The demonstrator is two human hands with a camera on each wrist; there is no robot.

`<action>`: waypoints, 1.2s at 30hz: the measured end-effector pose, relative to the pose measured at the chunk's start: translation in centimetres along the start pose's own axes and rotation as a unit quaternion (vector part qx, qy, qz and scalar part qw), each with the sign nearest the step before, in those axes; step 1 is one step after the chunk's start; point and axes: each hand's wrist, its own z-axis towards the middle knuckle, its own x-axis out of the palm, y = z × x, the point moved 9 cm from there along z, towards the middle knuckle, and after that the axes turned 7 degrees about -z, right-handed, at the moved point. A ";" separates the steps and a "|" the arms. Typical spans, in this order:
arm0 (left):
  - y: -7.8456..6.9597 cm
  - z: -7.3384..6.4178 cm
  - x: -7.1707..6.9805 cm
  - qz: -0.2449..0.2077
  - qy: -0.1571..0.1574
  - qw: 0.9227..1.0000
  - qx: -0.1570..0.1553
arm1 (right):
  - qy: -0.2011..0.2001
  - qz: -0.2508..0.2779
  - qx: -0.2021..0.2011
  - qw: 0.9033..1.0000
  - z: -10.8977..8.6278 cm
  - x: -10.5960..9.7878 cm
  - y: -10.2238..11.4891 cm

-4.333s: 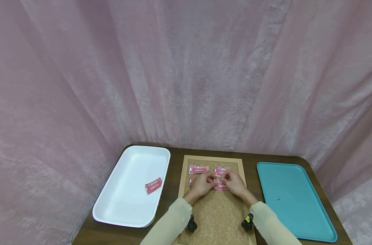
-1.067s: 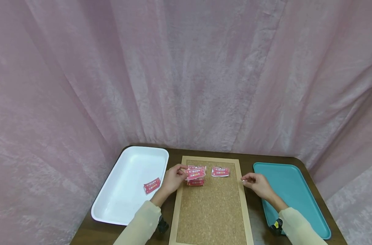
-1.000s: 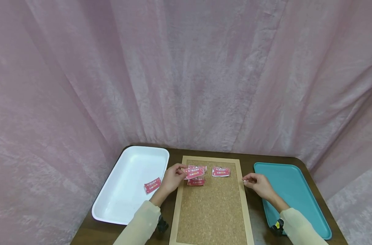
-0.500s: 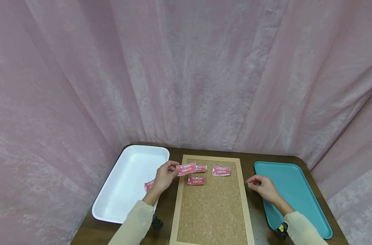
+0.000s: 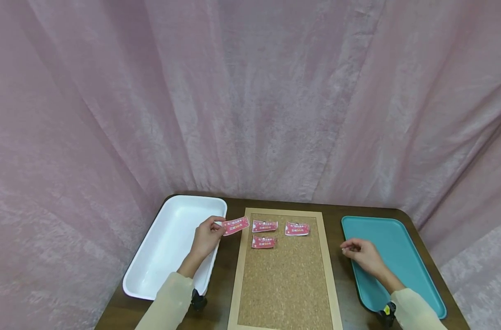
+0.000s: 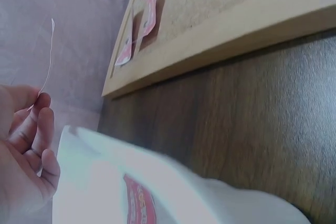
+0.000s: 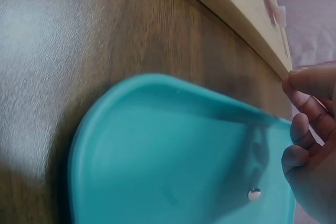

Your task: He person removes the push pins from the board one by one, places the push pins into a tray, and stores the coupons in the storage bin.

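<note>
My left hand point(image 5: 207, 238) pinches a red paper coupon point(image 5: 236, 226) by its left end, above the gap between the white tray point(image 5: 130, 275) and the corkboard point(image 5: 287, 284). In the left wrist view that coupon point(image 6: 51, 56) stands edge-on, thin and bent. My right hand point(image 5: 366, 256) pinches a tiny pale thing, seemingly a thumbtack point(image 5: 343, 249), over the near-left side of the teal tray point(image 5: 399, 256). Three coupons are pinned to the board: upper left point(image 5: 264, 226), below it point(image 5: 264, 242), and upper right point(image 5: 297, 229).
Another coupon point(image 6: 139, 203) lies in the white tray, hidden in the head view by the left arm. A silvery thumbtack point(image 7: 254, 194) lies in the teal tray. Everything stands on a dark wooden table point(image 5: 221, 293), with a pink curtain point(image 5: 250, 114) behind.
The lower-right coupon has come off the board, and my left hand has carried it left past the frame. My right hand has moved from the board to the right, towards the teal tray.
</note>
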 end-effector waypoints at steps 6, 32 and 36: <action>0.9 -0.4 -1.4 0.004 -0.008 1.000 -0.020 | -0.007 -0.014 -0.001 1.000 -0.4 -0.7 -0.5; 4.5 -1.6 -7.0 0.117 -0.047 0.990 -0.054 | -0.033 -0.055 0.022 0.998 -1.8 -3.0 -3.4; 5.0 -1.7 -7.8 0.134 -0.048 0.987 -0.076 | -0.025 -0.069 0.022 0.997 -2.0 -3.0 -3.6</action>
